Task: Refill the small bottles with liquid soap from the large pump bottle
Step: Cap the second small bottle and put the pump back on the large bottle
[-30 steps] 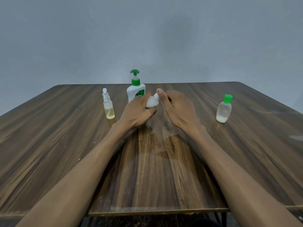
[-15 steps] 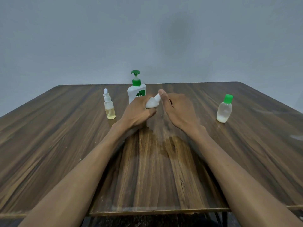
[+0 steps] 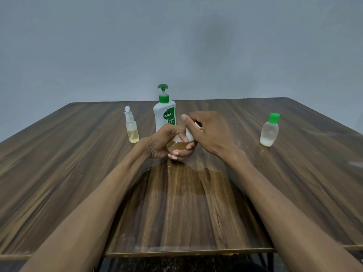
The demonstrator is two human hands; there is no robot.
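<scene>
Wood-grain surface [image 3: 78,173] runs from its near edge, just below the forearms, back to a far edge against a plain grey wall [image 3: 176,36]; broad bare stretches lie to either side of the arms and in front of them. Nearest in, the left hand [image 3: 163,143] is curled round a small clear bottle [image 3: 177,146] holding amber liquid in its lower part, lifted just off the wood. The right hand [image 3: 208,130] meets it from above, thumb and fingers closed at the bottle's top, where something white shows between them; what it is cannot be told. Four bottles in all: the held one and three standing upright. Farther back, one small spray bottle [image 3: 132,127] with yellow liquid stands to the left, one small green-capped bottle [image 3: 269,130] with whitish liquid well apart on the right, and one large pump bottle [image 3: 164,112], white with green pump, just behind the hands.
</scene>
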